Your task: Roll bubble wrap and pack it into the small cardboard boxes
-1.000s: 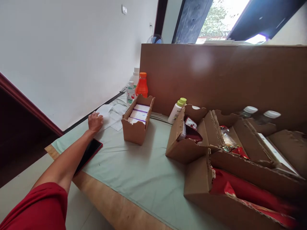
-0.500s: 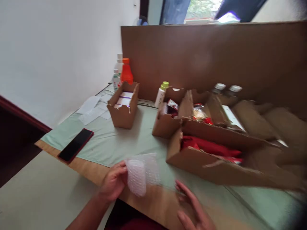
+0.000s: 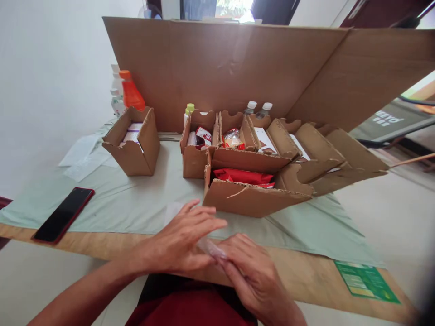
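Observation:
Above the table's front edge, my right hand [image 3: 251, 274] is closed, its thumb and fingers pinching clear bubble wrap [image 3: 210, 248]. My left hand [image 3: 185, 235] reaches across just to the left of it, fingers stretched out and apart, its thumb close to the wrap. A pale translucent piece shows behind the left fingers; whether it belongs to the same wrap I cannot tell. Most of the wrap is hidden by the hands. Beyond them stands a long cardboard box [image 3: 258, 199] holding red packets [image 3: 243, 176].
A phone [image 3: 64, 215] lies at front left, near plastic sheets [image 3: 83, 156]. Behind it stand a small cardboard box [image 3: 137, 154] and an orange bottle [image 3: 132, 93]. More open boxes [image 3: 195, 160] line a tall cardboard panel [image 3: 210, 68]. A green leaflet [image 3: 367, 280] lies front right.
The bubble wrap was in my left hand, with my right hand apart from it. Now my right hand grips it and my left hand has spread its fingers. The view has turned right.

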Available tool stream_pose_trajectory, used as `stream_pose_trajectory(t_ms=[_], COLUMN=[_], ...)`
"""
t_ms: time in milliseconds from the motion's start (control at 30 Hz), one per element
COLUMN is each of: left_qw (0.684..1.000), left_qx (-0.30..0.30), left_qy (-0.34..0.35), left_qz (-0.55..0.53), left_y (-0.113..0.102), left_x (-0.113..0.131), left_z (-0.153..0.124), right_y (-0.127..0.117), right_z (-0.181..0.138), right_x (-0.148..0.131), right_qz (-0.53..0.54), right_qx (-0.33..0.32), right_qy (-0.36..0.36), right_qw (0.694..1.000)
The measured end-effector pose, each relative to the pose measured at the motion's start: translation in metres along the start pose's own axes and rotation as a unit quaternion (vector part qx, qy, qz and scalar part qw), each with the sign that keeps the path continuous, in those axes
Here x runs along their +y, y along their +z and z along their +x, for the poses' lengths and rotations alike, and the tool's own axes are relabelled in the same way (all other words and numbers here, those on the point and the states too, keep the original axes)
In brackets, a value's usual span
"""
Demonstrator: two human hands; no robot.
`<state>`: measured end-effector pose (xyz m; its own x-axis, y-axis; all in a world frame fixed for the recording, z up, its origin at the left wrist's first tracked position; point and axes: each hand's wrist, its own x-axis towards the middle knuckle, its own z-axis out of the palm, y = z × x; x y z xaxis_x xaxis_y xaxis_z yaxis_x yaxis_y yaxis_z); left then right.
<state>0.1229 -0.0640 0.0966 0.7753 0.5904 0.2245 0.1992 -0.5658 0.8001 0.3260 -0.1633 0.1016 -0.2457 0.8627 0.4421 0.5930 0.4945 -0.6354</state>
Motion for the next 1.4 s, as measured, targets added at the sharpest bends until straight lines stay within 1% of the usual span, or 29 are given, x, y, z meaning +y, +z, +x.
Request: stream_pose_trajectory(t_ms=[33, 67, 133, 167, 233, 300, 333, 367, 400, 467, 500, 533, 600, 667, 733, 767, 800, 867, 900, 933, 1000, 1067, 1100, 1133, 1200, 1267, 1300, 1367, 1400], left_qw=[0.999, 0.995, 0.988, 0.987, 0.980, 0.959, 0.946, 0.934, 0.926, 0.923, 0.929, 0.939, 0.953, 0.940, 0.916, 0.911, 0.912, 0.931, 0.942, 0.950, 0.954, 0.949, 0.947, 0.947, 0.945, 0.941, 0.940, 0.939, 0.940], left_qx=[-0.046, -0.082, -0.113, -0.108, -0.092, -0.092, -0.095, -0.095, -0.095, -0.086, -0.077, -0.060, 0.006, 0.104, 0.194, 0.222, 0.233, 0.204, 0.174, 0.140, 0.080, 0.035, 0.015, -0.002, -0.032, -0.054, -0.059, -0.063, -0.064], left_qy=[-0.001, -0.015, -0.064, -0.095, -0.175, -0.258, -0.291, -0.314, -0.327, -0.331, -0.329, -0.323, -0.300, -0.254, -0.177, -0.132, -0.089, -0.031, -0.026, -0.039, -0.105, -0.180, -0.209, -0.229, -0.253, -0.268, -0.274, -0.275, -0.267], left_qz=[0.025, 0.050, 0.080, 0.072, 0.016, -0.065, -0.104, -0.138, -0.165, -0.176, -0.152, -0.106, 0.040, 0.200, 0.302, 0.322, 0.325, 0.301, 0.286, 0.275, 0.268, 0.255, 0.242, 0.226, 0.204, 0.197, 0.197, 0.199, 0.203], left_y=[0.003, 0.004, 0.001, -0.004, -0.018, -0.033, -0.038, -0.043, -0.045, -0.043, -0.040, -0.036, -0.027, -0.018, -0.009, -0.003, 0.005, 0.023, 0.033, 0.043, 0.055, 0.057, 0.055, 0.052, 0.045, 0.040, 0.039, 0.038, 0.038], left_x=[-0.006, -0.014, -0.035, -0.045, -0.059, -0.064, -0.064, -0.064, -0.065, -0.070, -0.075, -0.081, -0.091, -0.095, -0.089, -0.084, -0.077, -0.067, -0.064, -0.064, -0.070, -0.079, -0.083, -0.087, -0.090, -0.091, -0.090, -0.089, -0.089], left_z=[0.004, 0.005, -0.004, -0.012, -0.030, -0.044, -0.047, -0.049, -0.048, -0.044, -0.042, -0.041, -0.042, -0.049, -0.057, -0.060, -0.061, -0.059, -0.057, -0.053, -0.047, -0.042, -0.040, -0.038, -0.035, -0.033, -0.032, -0.029, -0.029], right_y=[-0.009, -0.019, -0.036, -0.043, -0.053, -0.059, -0.061, -0.063, -0.063, -0.063, -0.062, -0.060, -0.057, -0.055, -0.050, -0.044, -0.034, -0.003, 0.017, 0.039, 0.078, 0.098, 0.098, 0.091, 0.061, 0.018, -0.002, -0.035, -0.044], right_z=[-0.005, -0.011, -0.031, -0.042, -0.064, -0.082, -0.088, -0.092, -0.094, -0.096, -0.097, -0.098, -0.104, -0.113, -0.119, -0.118, -0.113, -0.092, -0.076, -0.060, -0.032, -0.023, -0.028, -0.041, -0.081, -0.128, -0.148, -0.173, -0.177], right_x=[-0.002, -0.003, -0.001, 0.002, 0.011, 0.023, 0.032, 0.041, 0.052, 0.078, 0.092, 0.105, 0.129, 0.144, 0.145, 0.140, 0.131, 0.106, 0.092, 0.079, 0.062, 0.062, 0.069, 0.080, 0.105, 0.128, 0.136, 0.144, 0.145], right_qz=[0.007, 0.012, 0.002, -0.012, -0.036, -0.029, -0.018, -0.009, -0.008, -0.024, -0.038, -0.056, -0.116, -0.208, -0.298, -0.325, -0.337, -0.319, -0.292, -0.262, -0.215, -0.195, -0.201, -0.217, -0.280, -0.369, -0.414, -0.471, -0.480], right_qx=[0.015, 0.050, 0.163, 0.225, 0.320, 0.358, 0.362, 0.358, 0.345, 0.293, 0.259, 0.227, 0.187, 0.187, 0.206, 0.211, 0.211, 0.180, 0.153, 0.106, -0.015, -0.077, -0.082, -0.073, -0.027, 0.028, 0.056, 0.111, 0.130], right_qy=[0.005, 0.025, 0.104, 0.161, 0.282, 0.377, 0.404, 0.418, 0.423, 0.418, 0.415, 0.414, 0.401, 0.357, 0.284, 0.244, 0.206, 0.139, 0.107, 0.091, 0.072, 0.067, 0.072, 0.085, 0.124, 0.174, 0.208, 0.244, 0.251], right_qw=[1.000, 0.998, 0.981, 0.961, 0.904, 0.854, 0.840, 0.835, 0.838, 0.860, 0.872, 0.880, 0.889, 0.891, 0.888, 0.889, 0.894, 0.920, 0.938, 0.955, 0.974, 0.975, 0.974, 0.970, 0.952, 0.912, 0.884, 0.840, 0.830])
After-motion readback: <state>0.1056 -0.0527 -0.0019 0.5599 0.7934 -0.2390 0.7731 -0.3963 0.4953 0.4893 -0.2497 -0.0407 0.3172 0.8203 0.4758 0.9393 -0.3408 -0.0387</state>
